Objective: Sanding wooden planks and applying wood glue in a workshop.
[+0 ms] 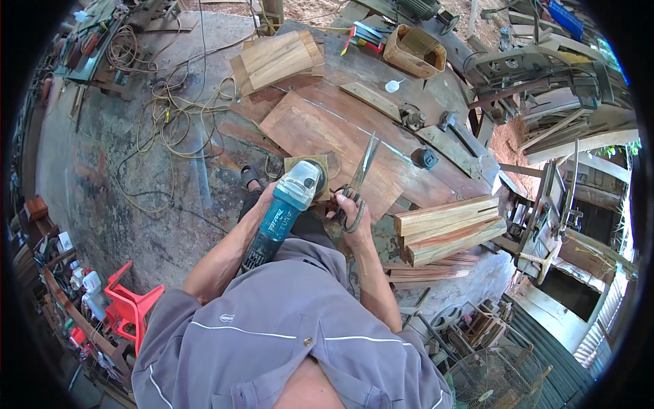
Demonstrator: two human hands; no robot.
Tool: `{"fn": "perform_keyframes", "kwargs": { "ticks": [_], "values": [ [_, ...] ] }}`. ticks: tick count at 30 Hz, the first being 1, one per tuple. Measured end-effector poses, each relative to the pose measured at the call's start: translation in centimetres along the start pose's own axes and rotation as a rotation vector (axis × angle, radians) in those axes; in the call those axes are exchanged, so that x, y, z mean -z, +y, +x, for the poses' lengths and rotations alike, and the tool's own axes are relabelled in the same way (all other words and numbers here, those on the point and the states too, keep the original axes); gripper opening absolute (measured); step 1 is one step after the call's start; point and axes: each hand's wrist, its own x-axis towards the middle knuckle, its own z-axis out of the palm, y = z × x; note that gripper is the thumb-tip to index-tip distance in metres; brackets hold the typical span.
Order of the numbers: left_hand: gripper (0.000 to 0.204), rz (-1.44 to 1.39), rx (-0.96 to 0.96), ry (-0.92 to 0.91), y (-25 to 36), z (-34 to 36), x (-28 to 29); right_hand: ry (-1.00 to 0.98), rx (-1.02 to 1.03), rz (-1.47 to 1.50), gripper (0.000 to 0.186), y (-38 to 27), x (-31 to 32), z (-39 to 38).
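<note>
A teal angle grinder (pixel 278 217) with a silver head leans up from my lap, its head pointing away from me. My left hand (pixel 268 195) is closed around the grinder's far end from the left, most of its fingers hidden behind the tool. A square tan sheet, perhaps sandpaper (pixel 297 162), sticks out around the grinder's head. Just right of the head, my right hand (pixel 355 213) grips a pair of scissors (pixel 358 180) by the handles. The scissor blades point up and away, slightly parted, with nothing visible between them.
Beyond my hands lie broad wooden boards (pixel 300 126) and stacked planks (pixel 283 60). Thick timber pieces (pixel 446 228) are piled at the right. Yellow cable (pixel 167 116) tangles on the floor at the left, near a red chair (pixel 129 303). A fan (pixel 494 382) stands at lower right.
</note>
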Motion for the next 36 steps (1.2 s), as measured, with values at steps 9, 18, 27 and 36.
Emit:
{"fn": "perform_keyframes", "kwargs": {
  "ticks": [9,18,27,36],
  "values": [
    [0.025,-0.111,0.047,-0.210,-0.4,1.0,2.8,-0.102,-0.231,-0.381,0.030,3.4,2.6,-1.6],
    [0.024,0.014,-0.102,-0.154,-1.5,1.2,4.1,-0.157,-0.186,-0.536,0.027,3.4,1.0,-2.0],
    [0.027,-0.024,-0.014,-0.224,-0.1,-0.2,1.6,-0.191,-0.149,-0.545,0.028,4.6,1.9,-1.3],
    [0.032,0.075,-0.088,-0.094,-0.1,-0.6,0.9,-0.190,-0.035,-0.767,0.034,3.6,1.7,-1.2]
  ]
}}
